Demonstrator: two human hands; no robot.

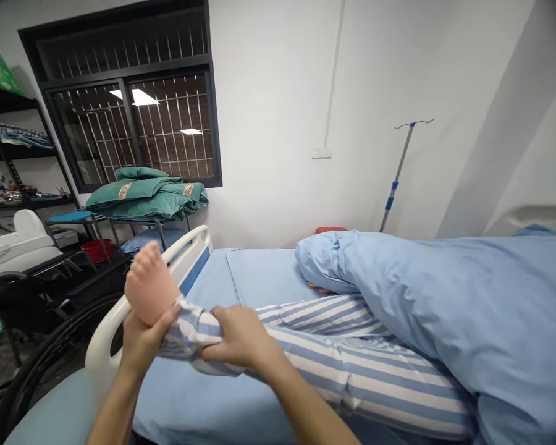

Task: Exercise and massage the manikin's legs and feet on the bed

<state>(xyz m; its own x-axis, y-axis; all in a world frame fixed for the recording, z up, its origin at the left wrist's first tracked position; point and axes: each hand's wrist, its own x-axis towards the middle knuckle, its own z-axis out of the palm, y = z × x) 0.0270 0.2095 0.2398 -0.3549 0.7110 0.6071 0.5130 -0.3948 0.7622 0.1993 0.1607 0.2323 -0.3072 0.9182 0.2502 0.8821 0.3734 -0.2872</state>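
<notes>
A bare foot (151,285), smooth like a care mannequin's, points up above the foot end of the bed. My left hand (143,340) is closed round the heel and ankle, its thumb at the trouser cuff. My right hand (241,337) grips the lower leg through the blue-and-white striped trouser leg (343,364). This leg is held slightly above the light blue sheet (213,395). Behind it lies the other striped leg (324,312), its upper part under a folded-back blue quilt (426,290). My fingers' undersides are hidden behind the leg.
A white bed end board (106,327) stands close by my left forearm. Beyond it are a wheelchair wheel (32,364), a red bucket (96,250) and green folded bedding (148,194). A drip pole (401,167) rises by the far wall.
</notes>
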